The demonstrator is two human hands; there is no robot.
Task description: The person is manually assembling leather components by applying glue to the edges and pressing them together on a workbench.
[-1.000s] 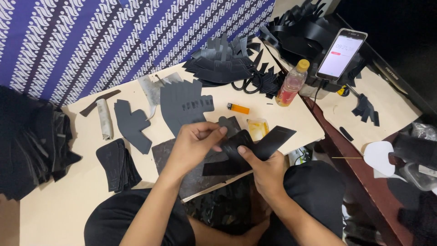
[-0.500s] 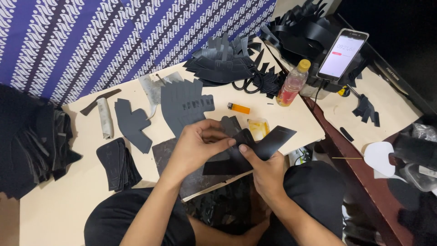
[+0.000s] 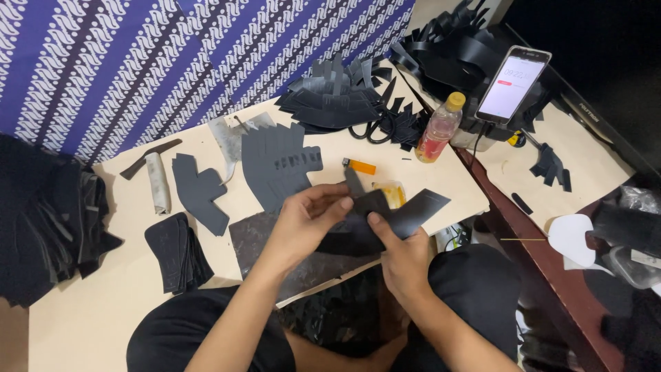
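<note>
Cloth backdrop (image 3: 138, 62): blue and white patterned fabric fills the 10 to 12 o'clock span behind the work surface
Work board (image 3: 89, 310): pale sheet laid flat across the person's lap area, serving as a bench for the cut pieces
Dark mat (image 3: 275, 238): brownish slab under the hands at centre, apparently a firm base for pressing pieces
Glove-shaped cutout (image 3: 275, 165): grey, flat, at 11 o'clock from the hands, with faint pale marks across its palm area
Pile of black strips (image 3: 337, 96): heaped at 12 o'clock, near the black scissors (image 3: 372, 129)
Stack of cut panels (image 3: 175, 251): at 9 o'clock, squared up within easy reach
Black piece (image 3: 406, 217): the thing being worked, held just above the mat at centre, its long end pointing to 2 o'clock
Left hand (image 3: 306, 220): fingers curled, thumb and fingertips pinching the piece's upper edge
Right hand (image 3: 403, 258): fingers closed under the piece, thumb pressed on top to steady it
Phone (image 3: 513, 84): propped upright at 1 o'clock, lit white screen facing the person
Bottle (image 3: 439, 129): clear plastic with reddish liquid and yellow cap, just left of the phone
Orange lighter (image 3: 361, 166): lies flat at 12 o'clock, just above the hands
</note>
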